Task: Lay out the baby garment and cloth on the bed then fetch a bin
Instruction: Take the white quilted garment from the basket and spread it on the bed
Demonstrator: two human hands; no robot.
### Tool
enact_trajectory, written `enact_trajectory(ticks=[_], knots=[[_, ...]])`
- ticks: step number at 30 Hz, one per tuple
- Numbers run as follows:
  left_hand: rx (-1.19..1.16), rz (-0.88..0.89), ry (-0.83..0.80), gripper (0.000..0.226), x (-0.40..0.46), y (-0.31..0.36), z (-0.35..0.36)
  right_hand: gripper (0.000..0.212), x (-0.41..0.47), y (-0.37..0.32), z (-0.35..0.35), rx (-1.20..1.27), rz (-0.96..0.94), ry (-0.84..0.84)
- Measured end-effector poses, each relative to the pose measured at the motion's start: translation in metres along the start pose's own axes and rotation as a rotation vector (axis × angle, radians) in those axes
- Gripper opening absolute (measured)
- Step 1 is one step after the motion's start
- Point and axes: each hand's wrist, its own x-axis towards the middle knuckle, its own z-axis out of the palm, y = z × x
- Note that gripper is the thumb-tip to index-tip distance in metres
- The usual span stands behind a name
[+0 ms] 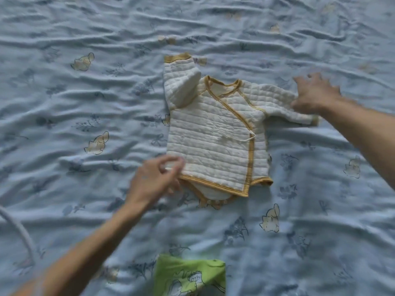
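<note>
A cream quilted baby garment with mustard-yellow trim (213,133) is seen lying front-up near the middle of a wrinkled pale blue bed sheet printed with small rabbits and sprigs (85,103). Its body is spread flat, the wrap front is closed by a thin tie, and the snap crotch flap is turned toward the near edge of the bed. One sleeve is folded upward so that its yellow cuff points to the far edge; the other sleeve is stretched out sideways.

The left hand (156,180) is held at the garment's near lower corner, with the fingers (173,162) loosely curled and slightly parted; whether the hem is pinched cannot be told, as the hand is blurred. The right hand (314,95) is laid over the end of the outstretched sleeve, its fingers spread apart and flat, the cuff showing just beyond the wrist.

A bright green printed cloth (190,276) is seen at the near edge of the bed, apart from the garment and cut off by the frame. A pale curved cord or tube (19,231) is visible at the left edge.
</note>
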Motion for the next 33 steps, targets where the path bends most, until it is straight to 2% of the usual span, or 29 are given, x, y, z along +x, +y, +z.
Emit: enact_trajectory(ticks=[2, 4, 5, 7, 8, 9, 11, 14, 16, 18, 20, 22, 25, 26, 28, 29, 31, 32, 33], knots=[[0.059, 0.021, 0.178, 0.031, 0.033, 0.005, -0.028, 0.064, -0.009, 0.003, 0.017, 0.224, 0.032, 0.025], [0.006, 0.016, 0.204, 0.029, 0.071, 0.014, -0.047, 0.061, -0.016, 0.003, 0.032, 0.577, 0.201, 0.137], [-0.032, 0.010, 0.160, 0.033, 0.088, 0.019, -0.054, 0.055, -0.018, 0.002, 0.038, 0.791, 0.329, 0.158], [-0.099, 0.018, 0.017, 0.033, 0.116, 0.034, -0.057, 0.040, -0.024, -0.002, 0.052, 1.254, 0.508, 0.008], [-0.124, 0.013, -0.052, 0.031, 0.126, 0.042, -0.056, 0.037, -0.026, -0.004, 0.059, 1.413, 0.530, -0.079], [-0.143, -0.001, -0.107, 0.030, 0.134, 0.049, -0.054, 0.042, -0.024, -0.002, 0.065, 1.500, 0.500, -0.120], [-0.170, -0.061, -0.189, 0.032, 0.144, 0.058, -0.048, 0.046, -0.017, 0.004, 0.072, 1.582, 0.365, -0.118], [-0.260, -0.037, -0.139, 0.039, 0.157, 0.060, -0.041, 0.017, -0.012, 0.010, 0.077, 1.640, 0.217, -0.194], [-0.407, 0.079, 0.037, 0.039, 0.159, 0.056, -0.036, 0.014, -0.010, 0.017, 0.084, 1.667, 0.215, -0.155], [-0.488, 0.132, 0.230, 0.044, 0.152, 0.043, -0.034, 0.024, -0.011, 0.018, 0.090, 1.688, 0.210, 0.056], [-0.444, 0.139, 0.340, 0.049, 0.141, 0.020, -0.032, 0.035, -0.013, 0.016, 0.094, 1.617, 0.222, 0.316], [-0.267, 0.128, 0.364, 0.051, 0.136, -0.003, -0.033, 0.040, -0.015, 0.015, 0.105, 1.458, 0.220, 0.365], [0.335, 0.172, 0.361, 0.059, 0.139, -0.018, -0.042, 0.044, -0.008, 0.018, 0.121, 1.264, 0.184, 0.210], [0.467, 0.151, 0.380, 0.062, 0.138, -0.017, -0.044, 0.046, -0.006, 0.019, 0.120, 1.230, 0.179, 0.166], [0.543, 0.101, 0.440, 0.065, 0.126, -0.009, -0.043, 0.051, -0.006, 0.021, 0.111, 1.202, 0.181, 0.132], [0.544, 0.146, 0.474, 0.064, 0.114, -0.003, -0.039, 0.054, -0.012, 0.022, 0.105, 1.148, 0.207, 0.173], [0.607, 0.463, 0.466, 0.059, 0.081, 0.007, -0.024, 0.050, -0.042, 0.018, 0.095, 0.980, 0.242, 0.379], [0.667, 0.668, 0.373, 0.060, 0.062, 0.011, -0.013, 0.040, -0.064, 0.012, 0.094, 0.899, 0.191, 0.486], [0.742, 0.838, 0.241, 0.065, 0.045, 0.014, -0.001, 0.030, -0.086, 0.004, 0.095, 0.834, 0.104, 0.517]])
